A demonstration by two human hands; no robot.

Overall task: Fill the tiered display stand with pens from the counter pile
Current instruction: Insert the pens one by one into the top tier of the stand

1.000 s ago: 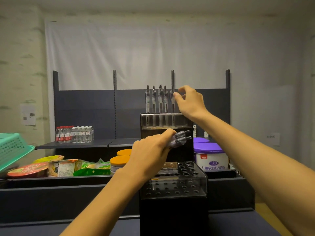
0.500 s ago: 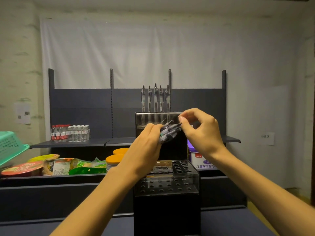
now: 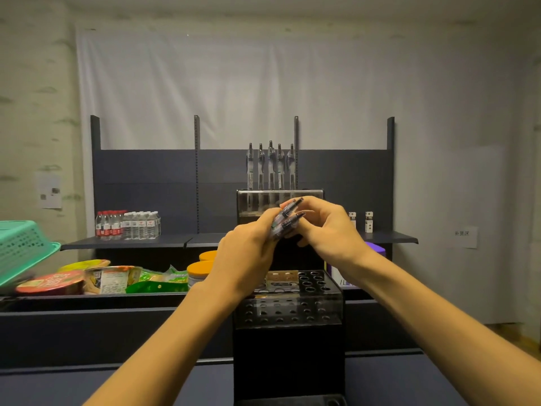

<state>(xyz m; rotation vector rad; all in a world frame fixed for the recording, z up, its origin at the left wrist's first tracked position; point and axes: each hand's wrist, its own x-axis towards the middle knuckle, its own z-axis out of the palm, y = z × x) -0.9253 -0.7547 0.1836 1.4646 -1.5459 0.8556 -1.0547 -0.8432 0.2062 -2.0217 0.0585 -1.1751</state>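
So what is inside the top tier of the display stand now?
Five pens stand upright in the top tier, along its left part. The hands hide the tier's lower front, so nothing more can be told there.

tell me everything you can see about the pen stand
The pen stand is a tall black block with stepped tiers, standing upright on the dark counter in front of the person. Each tier has a clear, glossy plastic-looking top drilled with rows of round holes. The top tier holds five pens standing upright in a row; the holes that show on the lower tiers look empty. Both hands hover in front of its middle, hiding part of it; contact cannot be told.
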